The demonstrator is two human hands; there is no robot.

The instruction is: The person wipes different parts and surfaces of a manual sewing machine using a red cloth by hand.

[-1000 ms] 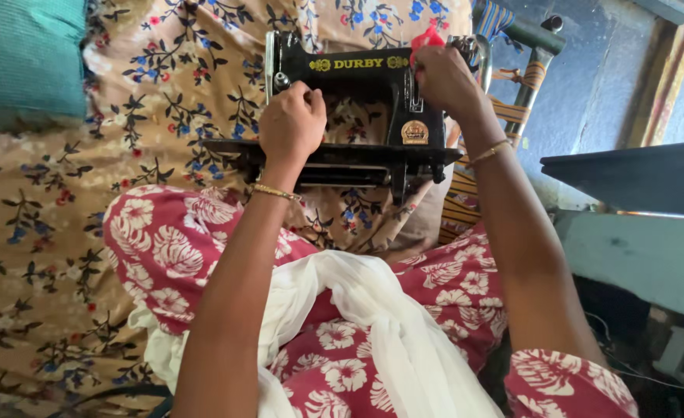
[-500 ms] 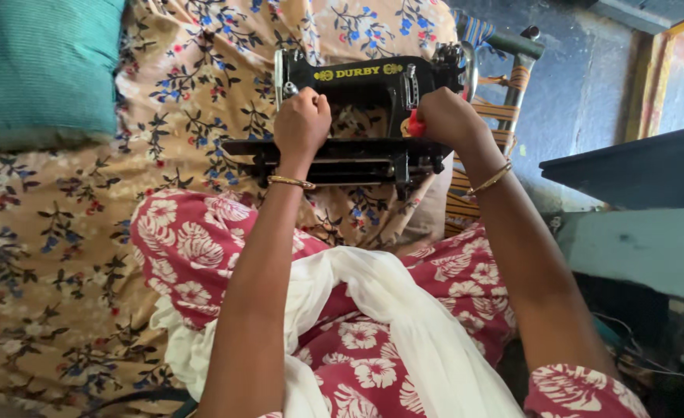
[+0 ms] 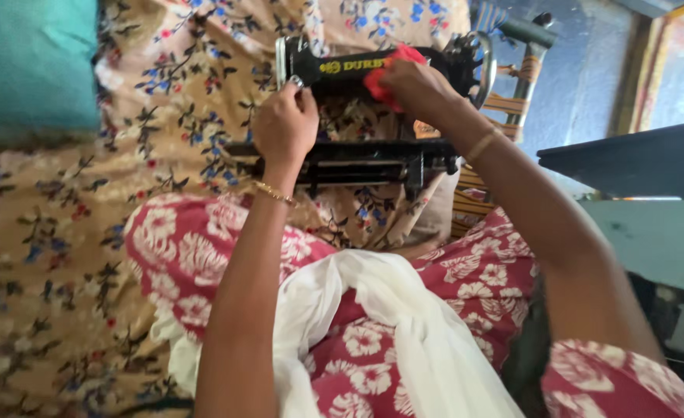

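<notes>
Your right fingers [image 3: 395, 77] are curled tight around a small red cloth [image 3: 384, 70], bunched in the grip and pressed against the top arm of the black metal sewing machine [image 3: 373, 116], just left of its silver handwheel [image 3: 477, 66] at the right end. Your right hand [image 3: 412, 87] comes in from the right, a thin gold bangle [image 3: 483, 144] at the wrist. Your left fingers [image 3: 295, 97] are closed on the left end of the machine, by the needle head; what exactly they pinch there is too small to tell. Your left hand [image 3: 284, 128] carries a fine gold bracelet [image 3: 274, 193] on its wrist.

The machine stands on a tan floral bedsheet [image 3: 71, 255], its flat black base [image 3: 342, 159] running left to right just beyond your knees. Near you, a white scarf [image 3: 388, 310] drapes over your red dress with white flowers [image 3: 195, 263]. A teal pillow [image 3: 28, 70] lies at the far left. Behind the machine on the right stands a woven chair back [image 3: 512, 93], and a dark counter [image 3: 636, 159] shows at the right edge
</notes>
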